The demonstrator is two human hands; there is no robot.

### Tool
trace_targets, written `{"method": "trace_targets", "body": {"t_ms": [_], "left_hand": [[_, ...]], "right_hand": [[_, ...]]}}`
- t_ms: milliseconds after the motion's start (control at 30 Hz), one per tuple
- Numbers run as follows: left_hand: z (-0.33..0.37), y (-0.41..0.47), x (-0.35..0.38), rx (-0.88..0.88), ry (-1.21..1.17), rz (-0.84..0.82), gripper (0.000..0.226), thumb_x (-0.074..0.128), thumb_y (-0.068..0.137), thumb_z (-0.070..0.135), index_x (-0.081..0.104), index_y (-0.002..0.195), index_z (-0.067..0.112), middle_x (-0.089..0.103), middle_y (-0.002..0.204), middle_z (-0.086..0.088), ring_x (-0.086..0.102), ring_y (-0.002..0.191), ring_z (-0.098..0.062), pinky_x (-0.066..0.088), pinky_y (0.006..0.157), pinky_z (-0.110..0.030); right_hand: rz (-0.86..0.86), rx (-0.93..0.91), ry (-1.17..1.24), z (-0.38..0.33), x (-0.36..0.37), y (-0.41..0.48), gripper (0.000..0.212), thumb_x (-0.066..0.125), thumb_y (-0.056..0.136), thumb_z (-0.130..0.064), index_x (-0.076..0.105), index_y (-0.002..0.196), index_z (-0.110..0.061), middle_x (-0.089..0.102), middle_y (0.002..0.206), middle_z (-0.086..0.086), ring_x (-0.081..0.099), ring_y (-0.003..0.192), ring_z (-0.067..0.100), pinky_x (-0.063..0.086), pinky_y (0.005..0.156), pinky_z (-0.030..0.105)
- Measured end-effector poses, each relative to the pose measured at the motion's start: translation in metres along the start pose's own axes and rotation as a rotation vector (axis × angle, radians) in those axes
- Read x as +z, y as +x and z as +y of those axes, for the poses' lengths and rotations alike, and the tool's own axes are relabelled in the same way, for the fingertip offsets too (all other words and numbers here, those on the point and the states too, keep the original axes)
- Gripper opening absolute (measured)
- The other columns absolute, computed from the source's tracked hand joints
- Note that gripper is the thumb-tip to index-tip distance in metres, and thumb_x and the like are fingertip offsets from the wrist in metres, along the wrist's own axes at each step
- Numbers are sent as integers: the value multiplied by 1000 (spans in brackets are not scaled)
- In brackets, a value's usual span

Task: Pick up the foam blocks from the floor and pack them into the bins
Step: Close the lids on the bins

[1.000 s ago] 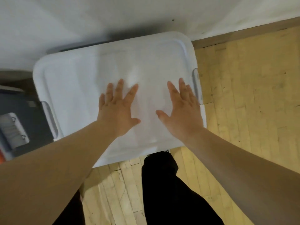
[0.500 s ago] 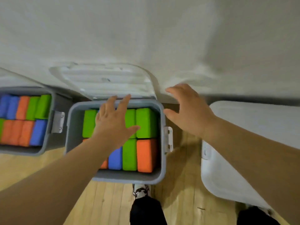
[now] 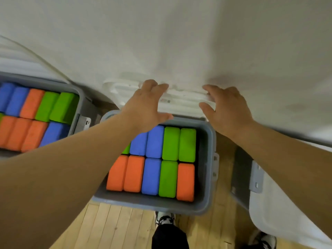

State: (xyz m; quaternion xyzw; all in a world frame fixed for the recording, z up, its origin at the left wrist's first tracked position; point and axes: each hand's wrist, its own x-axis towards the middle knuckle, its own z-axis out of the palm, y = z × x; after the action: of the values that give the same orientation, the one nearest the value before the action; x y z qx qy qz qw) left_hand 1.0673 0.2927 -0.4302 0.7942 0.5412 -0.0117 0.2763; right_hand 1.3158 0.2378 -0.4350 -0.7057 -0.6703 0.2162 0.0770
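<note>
Left hand and right hand curl their fingers over the ribbed white plastic lid propped against the wall. Below them I see matte, round-cornered foam blocks packed in the grey bin, long axes pointing wallward.

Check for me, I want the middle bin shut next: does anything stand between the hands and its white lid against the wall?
Nothing visible does. The left hand and the right hand are both at the lid, with no object in between.
</note>
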Motion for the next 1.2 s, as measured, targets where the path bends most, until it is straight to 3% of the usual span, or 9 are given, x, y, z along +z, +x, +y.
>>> {"method": "trace_targets", "body": {"t_ms": [267, 433, 500, 567, 633, 767, 900, 1000, 1200], "left_hand": [[16, -84, 6, -271, -387, 187, 71, 44, 94, 68, 33, 156, 34, 1, 168, 13, 16, 153, -14, 31, 115, -33], [45, -129, -8, -588, -749, 350, 70, 56, 95, 62, 28, 156, 44, -18, 168, 7, 23, 147, -12, 28, 101, -26], [48, -135, -18, -721, -922, 397, 83, 68, 90, 56, 23, 158, 45, 8, 168, -4, 39, 134, -11, 37, 103, -30], [45, -144, -23, -792, -1159, 448, 98, 75, 86, 34, 13, 160, 45, 50, 134, 4, 59, 114, -14, 54, 98, -41], [37, -160, -24, -809, -1240, 441, 108, 74, 85, 13, 4, 160, 46, 54, 115, 11, 62, 108, -19, 58, 92, -46], [12, -197, -26, -793, -1305, 428, 114, 70, 83, 4, -1, 157, 54, 47, 133, 14, 59, 114, -20, 59, 89, -51], [-48, -229, -18, -729, -1373, 293, 124, 78, 63, 11, 8, 150, 65, 39, 153, 19, 59, 126, -26, 58, 91, -54], [-106, -241, -21, -750, -1505, 218, 123, 71, 67, -3, 11, 154, 61, 45, 149, 15, 64, 121, -26, 59, 89, -52], [-231, -249, -40, -605, -1548, -27, 118, 57, 74, -24, 24, 154, 56, 53, 150, 8, 64, 124, -28, 60, 87, -46]], "right_hand": [[-137, -52, 258, -54, -33, -40, 51, 78, 83, -50, 60, 128, -34, 59, 101, -12, 57, 92, 10, 45, 82, 28], [-140, -121, 326, -109, -44, -84, 64, 83, 70, -57, 60, 127, -38, 53, 92, -17, 52, 82, 1, 39, 73, 22], [-189, -126, 289, -130, -42, -100, 68, 82, 72, -58, 56, 132, -39, 51, 93, -18, 50, 83, -2, 37, 72, 21], [-280, -123, 246, -146, -39, -114, 68, 78, 75, -60, 52, 135, -41, 53, 95, -19, 50, 84, -3, 36, 71, 19], [-391, -90, 304, -153, -37, -122, 64, 74, 78, -63, 52, 134, -44, 60, 95, -19, 57, 84, -2, 39, 70, 17], [-497, -25, 334, -155, -32, -105, 54, 66, 84, -67, 52, 132, -48, 64, 105, -24, 61, 91, -1, 42, 70, 18], [-412, -88, 292, -179, -13, -60, 62, 66, 91, -56, 43, 146, -41, 52, 138, -16, 54, 121, 6, 46, 95, 27], [-439, -163, 203, -207, 26, -17, 76, 65, 93, -54, 27, 158, -38, 35, 158, -7, 35, 144, 14, 31, 119, 36], [-519, -153, -10, -261, 135, 58, 97, 57, 86, -72, 4, 161, -41, 10, 170, 3, 5, 157, 26, 13, 127, 47]]}}
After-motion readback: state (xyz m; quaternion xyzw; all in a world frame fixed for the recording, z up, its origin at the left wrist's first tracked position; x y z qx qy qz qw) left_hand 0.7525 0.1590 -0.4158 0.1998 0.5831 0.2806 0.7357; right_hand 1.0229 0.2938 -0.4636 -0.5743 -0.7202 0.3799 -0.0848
